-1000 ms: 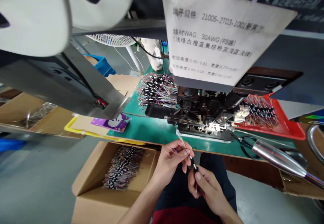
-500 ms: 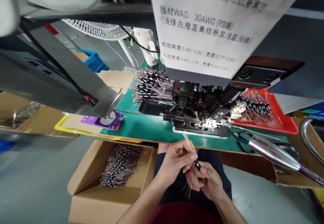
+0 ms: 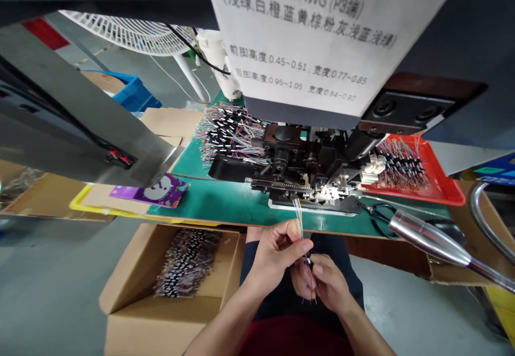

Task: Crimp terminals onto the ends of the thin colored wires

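Observation:
Between my two hands is a small bundle of thin coloured wires [image 3: 299, 217] with a black sleeve partway along it. My left hand [image 3: 279, 251] pinches the wires between thumb and fingers, and their upper ends fan out a little above the fingertips. Lower and to the right, my right hand [image 3: 324, 281] is closed round the black-sleeved part, with loose wire ends hanging below it. Just beyond the wire tips stands a crimping machine [image 3: 298, 168], its lit work area slightly right of them. The wires are apart from its lit work area.
Sleeved wire bundles [image 3: 227, 133] lie piled left of the machine; more fill a red tray [image 3: 446, 184] at right. A cardboard box [image 3: 140, 313] stands below the green table [image 3: 225, 203]. Scissors [image 3: 380, 216] and a metal lamp [image 3: 430, 240] are at right.
My hands have drawn closer together. The wire bundle has turned more upright, and the black sleeve is now mostly covered by my fingers. The view has shifted slightly.

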`<state>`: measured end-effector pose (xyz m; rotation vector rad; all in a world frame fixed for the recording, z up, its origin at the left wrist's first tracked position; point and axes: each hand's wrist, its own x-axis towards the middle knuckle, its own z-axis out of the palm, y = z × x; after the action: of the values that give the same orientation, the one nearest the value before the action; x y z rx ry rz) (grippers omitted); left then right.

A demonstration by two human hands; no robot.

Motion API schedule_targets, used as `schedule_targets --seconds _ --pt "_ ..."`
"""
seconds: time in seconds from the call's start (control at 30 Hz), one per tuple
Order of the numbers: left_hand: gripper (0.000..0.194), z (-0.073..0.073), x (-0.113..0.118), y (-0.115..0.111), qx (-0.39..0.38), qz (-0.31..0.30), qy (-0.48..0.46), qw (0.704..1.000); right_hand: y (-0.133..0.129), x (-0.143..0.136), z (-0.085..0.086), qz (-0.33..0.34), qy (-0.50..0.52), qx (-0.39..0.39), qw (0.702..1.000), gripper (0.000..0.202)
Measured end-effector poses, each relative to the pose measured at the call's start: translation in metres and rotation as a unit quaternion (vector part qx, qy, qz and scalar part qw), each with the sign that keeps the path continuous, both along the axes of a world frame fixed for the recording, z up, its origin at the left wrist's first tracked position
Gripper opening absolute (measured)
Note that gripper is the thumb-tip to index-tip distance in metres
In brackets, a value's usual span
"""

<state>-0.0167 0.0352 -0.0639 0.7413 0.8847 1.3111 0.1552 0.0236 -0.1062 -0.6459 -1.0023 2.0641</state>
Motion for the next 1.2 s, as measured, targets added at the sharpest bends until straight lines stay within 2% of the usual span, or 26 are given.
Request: schedule_targets --seconds 0.1,0.2,0.27,0.37,0.43,0.53,0.67,0.9,1.13,1.2 --pt "0.053 0.003 -0.008 0.000 0.000 -0.010 0.028 1.000 0.020 0.031 0.018 -0.013 -0.096 0.053 0.994 0.034" --pt "0.049 0.010 -0.013 0.000 0.025 -0.024 0.104 0.994 0.032 0.046 0.041 -0.101 -0.214 0.134 0.962 0.041" --pt "0.045 0.015 -0.014 -0.001 0.048 -0.025 0.171 0.984 0.032 0.040 0.057 -0.127 -0.246 0.178 0.944 0.035" --pt "0.039 0.021 -0.011 -0.004 0.080 -0.009 0.273 0.959 0.029 0.019 0.075 -0.130 -0.280 0.239 0.921 0.015" --pt "0.039 0.024 -0.011 -0.006 0.090 -0.001 0.318 0.944 0.028 0.010 0.080 -0.130 -0.290 0.255 0.913 0.018" --pt "0.034 0.024 -0.012 -0.010 0.082 -0.013 0.335 0.939 0.030 0.006 0.082 -0.137 -0.285 0.260 0.912 0.021" --pt "0.022 0.017 -0.015 -0.013 0.047 -0.023 0.299 0.953 0.030 0.009 0.081 -0.152 -0.289 0.277 0.903 0.021" --pt "0.023 0.011 -0.008 -0.016 0.017 -0.038 0.153 0.987 0.027 0.005 0.078 -0.169 -0.274 0.263 0.909 0.018" --pt "0.028 0.009 -0.009 -0.018 0.008 -0.061 0.120 0.991 0.037 0.005 0.077 -0.223 -0.205 0.184 0.935 0.018" --pt "0.030 0.009 -0.009 -0.018 0.006 -0.059 0.114 0.992 0.038 0.008 0.075 -0.212 -0.202 0.185 0.938 0.015"
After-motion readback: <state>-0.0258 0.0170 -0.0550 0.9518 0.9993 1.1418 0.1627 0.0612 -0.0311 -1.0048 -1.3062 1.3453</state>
